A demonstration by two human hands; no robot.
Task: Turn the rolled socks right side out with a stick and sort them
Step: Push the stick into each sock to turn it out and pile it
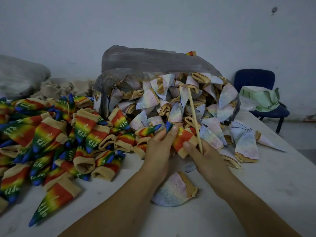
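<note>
A rainbow sock (183,140) with a tan cuff and blue toe is held above the table between both hands. My left hand (158,147) grips its toe end. My right hand (201,153) pinches its cuff end and also holds a thin wooden stick (194,115), which points up and away over the bag. A big pile of turned rainbow socks (56,135) lies at the left. Pale inside-out socks (172,101) spill from a grey plastic bag (150,60). One pale inside-out sock (172,190) lies under my wrists.
The white table (266,185) runs to an edge at the right. Several pale socks (246,144) lie loose at right of the bag. A blue chair (256,82) with green paper bags stands at the back right. Another grey sack (18,74) sits at back left.
</note>
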